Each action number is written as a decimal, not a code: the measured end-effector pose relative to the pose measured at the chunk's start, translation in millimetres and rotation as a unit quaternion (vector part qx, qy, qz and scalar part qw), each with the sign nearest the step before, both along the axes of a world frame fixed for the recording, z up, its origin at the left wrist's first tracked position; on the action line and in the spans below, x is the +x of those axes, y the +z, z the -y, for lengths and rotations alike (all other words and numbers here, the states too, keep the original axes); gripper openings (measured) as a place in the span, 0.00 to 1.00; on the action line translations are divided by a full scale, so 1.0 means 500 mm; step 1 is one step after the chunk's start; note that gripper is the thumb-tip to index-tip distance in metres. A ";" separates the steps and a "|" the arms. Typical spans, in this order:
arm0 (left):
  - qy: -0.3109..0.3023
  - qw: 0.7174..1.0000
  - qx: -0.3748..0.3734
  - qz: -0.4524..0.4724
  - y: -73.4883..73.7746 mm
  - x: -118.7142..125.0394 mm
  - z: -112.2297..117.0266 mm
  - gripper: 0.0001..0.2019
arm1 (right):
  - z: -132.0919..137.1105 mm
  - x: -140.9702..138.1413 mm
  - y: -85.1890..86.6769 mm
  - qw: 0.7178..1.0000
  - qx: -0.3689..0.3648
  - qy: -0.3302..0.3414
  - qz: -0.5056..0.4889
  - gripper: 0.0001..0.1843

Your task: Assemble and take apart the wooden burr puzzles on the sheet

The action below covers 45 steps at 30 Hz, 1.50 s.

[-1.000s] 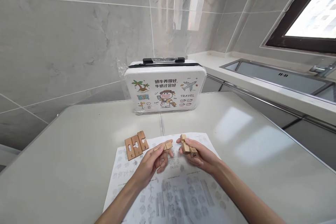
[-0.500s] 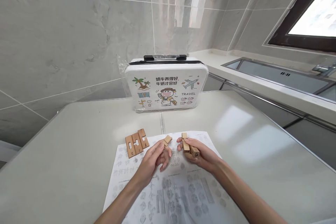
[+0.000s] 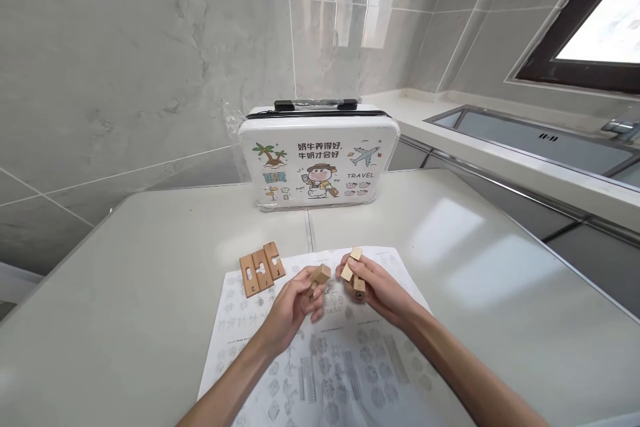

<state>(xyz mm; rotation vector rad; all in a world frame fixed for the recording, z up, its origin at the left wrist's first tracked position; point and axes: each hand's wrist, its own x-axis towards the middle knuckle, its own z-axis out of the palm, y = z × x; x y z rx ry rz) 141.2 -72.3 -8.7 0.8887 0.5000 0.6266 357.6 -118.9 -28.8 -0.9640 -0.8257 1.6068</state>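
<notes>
My left hand [image 3: 299, 303] pinches a small light wooden puzzle block [image 3: 321, 273] between thumb and fingers, above the paper. A short way to the right, my right hand [image 3: 377, 283] is closed on a cluster of wooden puzzle blocks [image 3: 350, 271] set crosswise. One block end in that cluster bears a dark mark. The two hands are apart, and the pieces they hold do not touch. To the left lie flat, reddish wooden puzzle pieces [image 3: 261, 269] side by side, with cut-outs and the numbers 2, 1 and 3.
A printed sheet of paper [image 3: 320, 360] with diagrams lies under my hands on the pale table [image 3: 135, 307]. Behind it stands a white cartoon suitcase [image 3: 320, 167] in clear plastic. A counter with a sink [image 3: 530, 140] runs along the right.
The left-hand block has turned so that its end faces more toward the camera. My right hand has tilted its cluster of blocks; the marked end has moved left and points downward.
</notes>
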 end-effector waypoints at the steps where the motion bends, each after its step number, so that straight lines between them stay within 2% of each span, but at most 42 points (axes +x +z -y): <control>1: -0.001 1.000 0.012 -0.009 -0.001 0.000 0.002 0.15 | 0.001 -0.004 -0.001 1.000 0.005 -0.002 0.007 0.21; 4: -0.011 0.995 0.064 -0.082 -0.006 0.001 0.009 0.23 | 0.006 -0.017 -0.003 0.997 0.028 -0.018 0.067 0.23; 10: -0.080 0.954 0.176 -0.229 -0.009 0.008 0.032 0.21 | 0.025 -0.046 0.014 0.968 0.126 -0.081 0.202 0.20; 14: -0.114 0.927 0.228 -0.276 -0.007 0.014 0.039 0.22 | 0.032 -0.057 0.016 0.956 0.173 -0.103 0.211 0.16; 18: -0.120 0.912 0.254 -0.300 0.001 0.017 0.040 0.26 | 0.032 -0.063 0.010 0.954 0.181 -0.116 0.208 0.14; 21: -0.108 0.916 0.241 -0.301 0.007 0.017 0.038 0.25 | 0.030 -0.062 0.016 0.956 0.175 -0.139 0.192 0.15; 25: -0.120 0.921 0.237 -0.285 0.008 0.010 0.031 0.25 | 0.022 -0.046 0.025 0.948 0.137 -0.231 0.170 0.17; 28: -0.110 0.943 0.202 -0.240 0.003 0.005 0.023 0.25 | 0.009 -0.026 0.015 0.949 0.097 -0.264 0.141 0.18; 31: -0.082 0.965 0.157 -0.192 0.001 0.003 0.015 0.26 | -0.001 -0.011 -0.004 0.966 0.077 -0.236 0.070 0.21; 34: -0.068 0.973 0.140 -0.170 0.001 0.002 0.012 0.26 | 0.000 -0.008 -0.017 0.983 0.062 -0.168 0.033 0.21; 39: -0.099 0.970 0.147 -0.168 -0.002 0.000 0.014 0.26 | 0.016 -0.015 -0.011 0.989 0.071 -0.078 0.102 0.22; 42: -0.078 0.974 0.136 -0.160 -0.005 0.002 0.015 0.26 | 0.017 -0.018 -0.002 0.983 0.077 -0.086 0.140 0.23; 45: -0.035 0.991 0.083 -0.103 -0.006 0.005 0.014 0.25 | 0.010 -0.015 0.002 0.984 0.065 -0.124 0.111 0.25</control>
